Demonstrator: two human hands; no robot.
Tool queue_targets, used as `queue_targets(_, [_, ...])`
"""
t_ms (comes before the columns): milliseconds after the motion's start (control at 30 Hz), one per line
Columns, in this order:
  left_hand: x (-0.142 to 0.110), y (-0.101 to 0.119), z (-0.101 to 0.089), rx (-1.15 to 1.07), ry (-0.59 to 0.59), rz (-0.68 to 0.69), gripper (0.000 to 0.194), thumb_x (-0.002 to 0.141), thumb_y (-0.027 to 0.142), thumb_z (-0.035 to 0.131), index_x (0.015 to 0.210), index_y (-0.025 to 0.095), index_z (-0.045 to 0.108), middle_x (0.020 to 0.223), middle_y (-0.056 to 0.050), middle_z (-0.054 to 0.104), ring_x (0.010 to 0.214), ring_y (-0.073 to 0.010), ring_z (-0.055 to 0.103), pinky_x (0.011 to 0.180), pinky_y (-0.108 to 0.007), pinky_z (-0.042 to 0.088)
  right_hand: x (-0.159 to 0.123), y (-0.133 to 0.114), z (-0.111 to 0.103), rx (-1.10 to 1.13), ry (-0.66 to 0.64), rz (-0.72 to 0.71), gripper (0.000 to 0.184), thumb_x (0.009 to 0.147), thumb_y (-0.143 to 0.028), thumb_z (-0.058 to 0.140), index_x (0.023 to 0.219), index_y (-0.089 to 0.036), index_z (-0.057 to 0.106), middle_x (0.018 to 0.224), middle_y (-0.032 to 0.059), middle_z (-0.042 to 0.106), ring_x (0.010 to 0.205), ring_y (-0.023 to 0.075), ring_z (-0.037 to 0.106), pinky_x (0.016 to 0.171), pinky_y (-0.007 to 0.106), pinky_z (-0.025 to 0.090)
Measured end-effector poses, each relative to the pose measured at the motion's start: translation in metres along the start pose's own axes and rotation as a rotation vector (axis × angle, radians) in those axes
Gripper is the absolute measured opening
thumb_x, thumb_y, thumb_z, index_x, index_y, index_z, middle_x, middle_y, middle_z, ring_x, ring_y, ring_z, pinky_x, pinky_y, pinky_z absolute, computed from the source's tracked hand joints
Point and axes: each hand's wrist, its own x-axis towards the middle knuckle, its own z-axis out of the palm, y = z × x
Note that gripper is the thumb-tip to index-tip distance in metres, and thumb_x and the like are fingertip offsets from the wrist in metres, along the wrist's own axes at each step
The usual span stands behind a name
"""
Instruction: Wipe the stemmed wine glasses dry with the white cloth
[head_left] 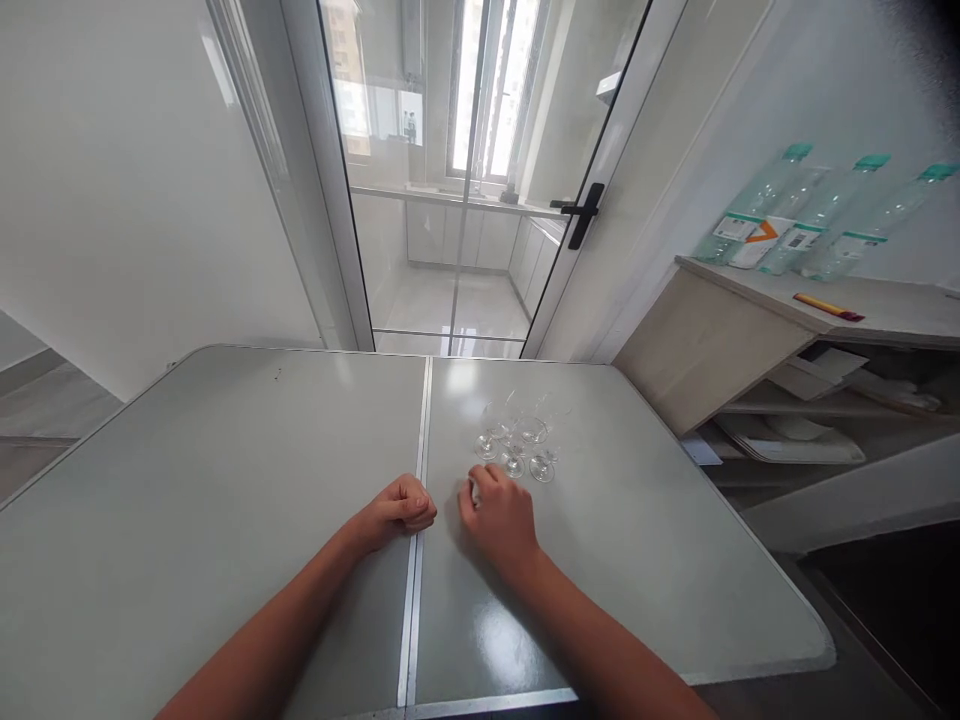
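My left hand (406,503) is closed in a fist and rests on the table beside the metal seam. No object shows in it. To the right of the seam, my right hand (498,508) is curled with its fingers bent down. A small pale patch shows between thumb and forefinger, too little to tell what it is. Just beyond that hand stands a cluster of several small clear stemmed glasses (514,466); their round feet are visible, while their thin bowls are hard to separate from each other.
The pale table (315,440) is split by a metal seam (424,430). Behind it is a glass door with a black handle (583,213). On the right, a wooden cabinet (720,340) carries several plastic bottles (817,225) and a yellow-and-red stick-like item (827,307).
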Motion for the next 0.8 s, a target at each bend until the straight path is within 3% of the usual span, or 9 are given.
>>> queue_targets(133, [-0.003,0.003,0.001,0.073,-0.137,-0.085,0.067,0.091,0.048,0.067,0.047,0.02,0.025,0.049,0.006,0.019,0.048,-0.0079,0.014,0.051,-0.033,0.011,-0.011,0.0,0.01,0.312,-0.27,-0.607,0.003,0.08,-0.02,0.061,0.079,-0.022,0.063,0.076,-0.0008,0.068,0.065,0.0134,0.062,0.062,0.022,0.038])
queue_targets(233, [-0.004,0.007,0.001,0.132,-0.385,-0.26,0.066,0.089,0.044,0.07,0.044,0.019,0.029,0.05,0.005,0.021,0.049,-0.0088,0.016,0.052,-0.035,0.013,-0.012,0.006,0.021,0.482,-0.395,-0.841,0.001,0.077,-0.021,0.063,0.077,-0.022,0.063,0.072,-0.0028,0.068,0.062,0.0119,0.06,0.06,0.022,0.037])
queue_targets(333, [-0.003,0.009,0.001,0.177,-0.493,-0.35,0.068,0.091,0.048,0.067,0.043,0.02,0.028,0.049,0.004,0.021,0.049,-0.0097,0.017,0.052,-0.036,0.014,-0.011,0.01,0.027,0.546,-0.432,-0.854,0.012,0.079,-0.023,0.064,0.068,-0.021,0.059,0.064,-0.0036,0.064,0.057,0.0107,0.055,0.058,0.022,0.036])
queue_targets(800, [-0.002,0.009,0.0,0.171,-0.477,-0.352,0.069,0.093,0.047,0.065,0.045,0.019,0.025,0.05,0.005,0.019,0.05,-0.01,0.015,0.055,-0.037,0.013,-0.007,0.012,0.031,0.564,-0.465,-0.807,0.021,0.078,-0.022,0.065,0.062,-0.02,0.052,0.06,-0.0043,0.059,0.055,0.0098,0.05,0.057,0.022,0.035])
